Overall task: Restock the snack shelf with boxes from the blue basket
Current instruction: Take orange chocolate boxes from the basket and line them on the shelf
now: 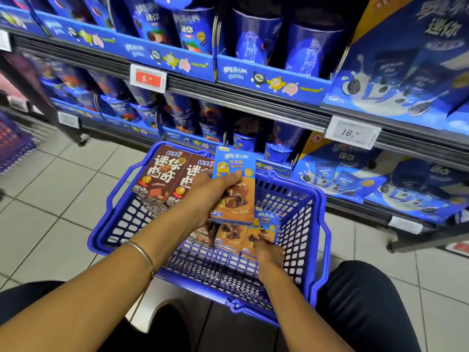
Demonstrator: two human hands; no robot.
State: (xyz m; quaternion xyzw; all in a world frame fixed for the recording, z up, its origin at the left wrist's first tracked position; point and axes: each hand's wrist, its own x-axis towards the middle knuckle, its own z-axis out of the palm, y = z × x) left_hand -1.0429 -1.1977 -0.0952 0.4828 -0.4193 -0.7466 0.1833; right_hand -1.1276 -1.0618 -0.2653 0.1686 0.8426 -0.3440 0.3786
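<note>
While over basket [327, 232], box [234, 199] in L hand [203, 196]

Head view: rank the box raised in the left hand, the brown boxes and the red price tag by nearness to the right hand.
From the right hand, gripping a small box in the blue basket:
1. The raised box, in the left hand, just above.
2. The brown boxes, basket's far-left corner.
3. The red price tag, up on the shelf rail.

Blue lattice basket [121, 219]; brown boxes [162, 176]; blue-and-orange box [234, 184]; grey floor tiles [50, 199].
</note>
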